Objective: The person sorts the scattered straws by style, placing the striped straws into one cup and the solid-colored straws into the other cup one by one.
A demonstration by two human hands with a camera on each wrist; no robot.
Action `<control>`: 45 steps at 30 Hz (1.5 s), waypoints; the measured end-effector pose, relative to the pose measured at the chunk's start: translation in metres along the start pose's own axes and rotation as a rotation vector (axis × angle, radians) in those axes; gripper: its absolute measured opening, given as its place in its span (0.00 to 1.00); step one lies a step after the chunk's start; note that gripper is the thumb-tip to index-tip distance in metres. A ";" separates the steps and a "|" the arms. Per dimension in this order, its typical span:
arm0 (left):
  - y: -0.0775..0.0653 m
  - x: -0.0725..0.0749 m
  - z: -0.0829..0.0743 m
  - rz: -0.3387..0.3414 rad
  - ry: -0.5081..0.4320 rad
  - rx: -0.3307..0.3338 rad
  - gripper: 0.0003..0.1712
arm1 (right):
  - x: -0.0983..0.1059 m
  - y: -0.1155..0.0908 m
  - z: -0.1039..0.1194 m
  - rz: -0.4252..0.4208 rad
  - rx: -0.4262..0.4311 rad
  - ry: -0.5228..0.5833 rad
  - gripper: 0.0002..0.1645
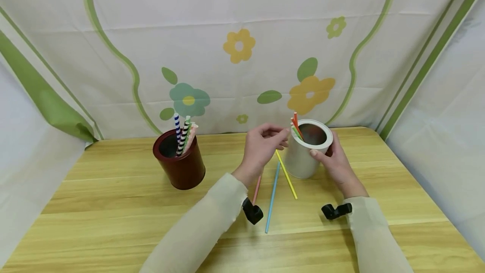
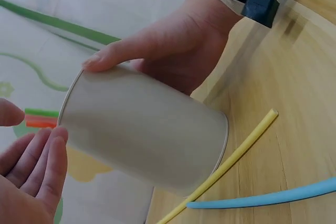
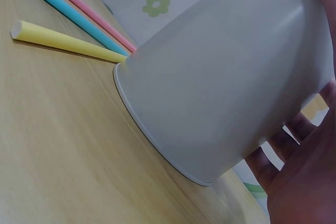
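My right hand (image 1: 338, 161) grips the off-white can (image 1: 303, 159) from its right side, thumb by the rim and fingers around the back. Red-orange straws (image 1: 296, 122) and a green straw (image 1: 297, 132) lean on the can's left rim inside. Close to their tops is my left hand (image 1: 263, 144); in the left wrist view its thumb and loosely bent fingers (image 2: 52, 174) are apart, fingertips right at the rim. On the table below lie a yellow straw (image 1: 286, 176), a blue straw (image 1: 273, 199) and a pink straw (image 1: 257, 189), the last partly hidden by the left wrist.
A dark red can (image 1: 185, 174) stands to the left on the wooden table (image 1: 113, 205). It holds several patterned straws (image 1: 183, 138). Behind the table hangs a flowered cloth (image 1: 212, 70), with pale cloth at both sides.
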State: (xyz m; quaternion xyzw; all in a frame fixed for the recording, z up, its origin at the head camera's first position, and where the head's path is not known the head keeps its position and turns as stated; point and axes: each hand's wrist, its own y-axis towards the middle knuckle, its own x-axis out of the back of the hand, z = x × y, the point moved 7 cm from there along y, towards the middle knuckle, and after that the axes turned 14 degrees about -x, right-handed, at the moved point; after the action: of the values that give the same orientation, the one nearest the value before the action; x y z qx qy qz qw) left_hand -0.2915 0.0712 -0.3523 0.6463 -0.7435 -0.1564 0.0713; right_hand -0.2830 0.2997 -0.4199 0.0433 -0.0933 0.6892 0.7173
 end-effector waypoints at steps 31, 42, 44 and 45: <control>-0.024 0.059 0.087 -0.044 0.331 0.246 0.07 | 0.001 0.000 -0.001 0.002 0.039 0.011 0.37; -0.019 0.047 0.081 0.057 0.640 0.298 0.09 | -0.001 0.000 -0.001 -0.006 0.017 0.002 0.37; -0.018 0.046 0.080 0.057 0.670 0.310 0.09 | -0.001 0.000 -0.001 -0.009 0.011 0.002 0.37; -0.018 0.046 0.081 0.054 0.689 0.315 0.08 | -0.001 0.000 -0.001 -0.008 0.007 0.002 0.38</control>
State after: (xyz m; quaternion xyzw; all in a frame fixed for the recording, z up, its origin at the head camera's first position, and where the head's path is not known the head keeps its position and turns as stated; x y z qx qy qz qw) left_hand -0.3068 0.0354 -0.4382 0.6443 -0.7076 0.1882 0.2208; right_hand -0.2831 0.2988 -0.4206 0.0456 -0.0898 0.6867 0.7199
